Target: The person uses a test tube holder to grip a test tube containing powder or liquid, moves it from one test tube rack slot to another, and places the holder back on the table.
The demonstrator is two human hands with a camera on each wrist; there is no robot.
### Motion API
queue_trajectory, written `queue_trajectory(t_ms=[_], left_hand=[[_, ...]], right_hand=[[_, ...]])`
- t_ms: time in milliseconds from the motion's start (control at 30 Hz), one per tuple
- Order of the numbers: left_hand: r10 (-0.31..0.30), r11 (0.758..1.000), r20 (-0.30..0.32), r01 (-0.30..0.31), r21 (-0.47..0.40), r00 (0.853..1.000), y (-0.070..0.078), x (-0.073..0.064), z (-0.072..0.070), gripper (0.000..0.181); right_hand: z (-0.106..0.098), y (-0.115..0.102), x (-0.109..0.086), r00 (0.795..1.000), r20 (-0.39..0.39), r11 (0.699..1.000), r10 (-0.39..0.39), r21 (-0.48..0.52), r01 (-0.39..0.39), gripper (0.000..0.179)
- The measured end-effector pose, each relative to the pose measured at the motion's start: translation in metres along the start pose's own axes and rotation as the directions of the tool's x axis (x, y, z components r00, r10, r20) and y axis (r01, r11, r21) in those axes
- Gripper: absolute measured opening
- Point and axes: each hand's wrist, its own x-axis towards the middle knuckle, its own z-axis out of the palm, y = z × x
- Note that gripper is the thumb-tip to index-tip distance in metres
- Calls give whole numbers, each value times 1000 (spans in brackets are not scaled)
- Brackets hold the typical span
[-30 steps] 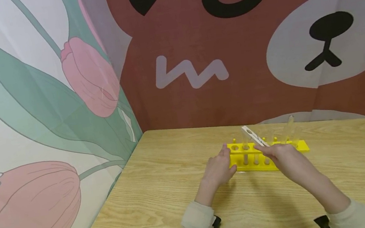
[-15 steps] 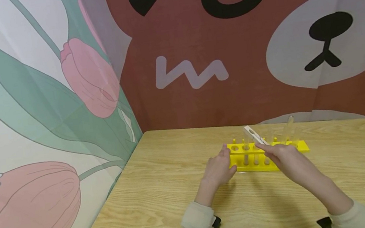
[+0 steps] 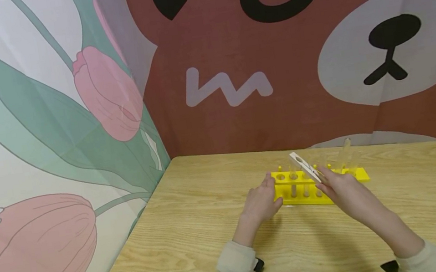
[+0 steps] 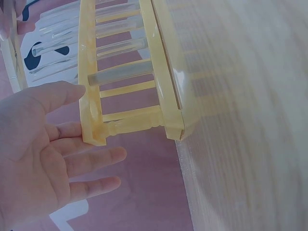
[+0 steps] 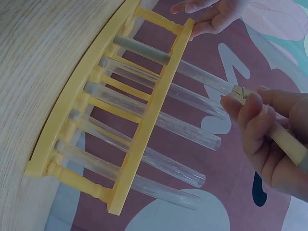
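Note:
A yellow test tube rack (image 3: 361,175) stands on the table with several clear tubes in it. My left hand (image 3: 260,200) pinches its left end, thumb (image 4: 72,90) on the upper bar and another finger behind, the other fingers spread. In my right hand (image 3: 350,194) is a wooden test tube clamp (image 3: 305,167), slanting over the rack. As the right wrist view shows, the clamp's wired end sits at the mouth of the tube (image 5: 204,76) nearest my left hand. Grey material (image 5: 144,50) fills that tube's lower part. Fingers hide part of the clamp.
The wooden tabletop (image 3: 181,232) stretches in front of the rack and to both sides. Behind it hangs a brown cloth with a bear print (image 3: 234,134). A flower-printed cloth (image 3: 37,146) covers the left side.
My right fingers have shifted back along the clamp, so more of it shows, and its tilt has wavered slightly. The left hand and the rack stay put.

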Motion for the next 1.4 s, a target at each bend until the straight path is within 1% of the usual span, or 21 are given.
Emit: queue_trajectory(t_ms=[67, 133, 633, 800, 1167, 1400], left_hand=[[-2, 1000, 2, 2, -3, 1000, 0, 0, 0, 62], [-4, 1000, 6, 4, -6, 1000, 0, 0, 0, 62], [2, 1000, 7, -2, 6, 1000, 0, 0, 0, 62], [4, 1000, 4, -4, 3, 1000, 0, -1, 0, 62], [0, 1000, 7, 0, -18, 1000, 0, 0, 1, 61], [7, 1000, -3, -7, -8, 1000, -1, 0, 1, 61]], right_hand=[[0, 0, 0, 1000, 9, 1000, 12, 4, -12, 26], [0, 1, 0, 1000, 14, 1000, 21, 12, -21, 24], [0, 2, -1, 999, 10, 999, 33, 9, -33, 31], [-1, 3, -2, 999, 20, 999, 50, 22, -50, 30], [-1, 3, -3, 996, 8, 994, 84, 73, -84, 22], [-1, 2, -4, 995, 15, 991, 102, 88, -103, 22]])
